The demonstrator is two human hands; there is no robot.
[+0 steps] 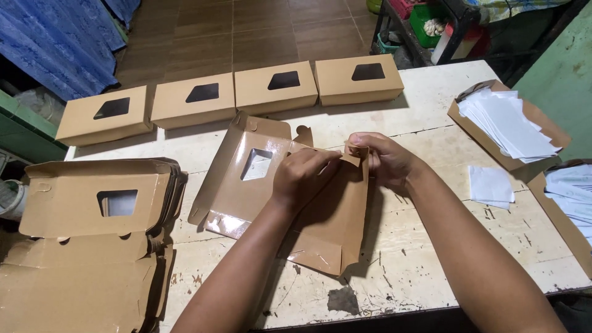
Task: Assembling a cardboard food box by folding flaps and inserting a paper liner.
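While four finished boxes (231, 95) are lining the surface (431, 259) at twelve o'clock, both hands (345, 169) are pinching a flat carton's (277, 197) corner tab, holding it upright.

You get even, fairly bright overhead light on the bench (431, 123), with soft shadows under your forearms. Glare streaks the glossy cardboard flap (225, 223). The corners fall dim, and the wide lens bends the edges. Focus stays sharp.
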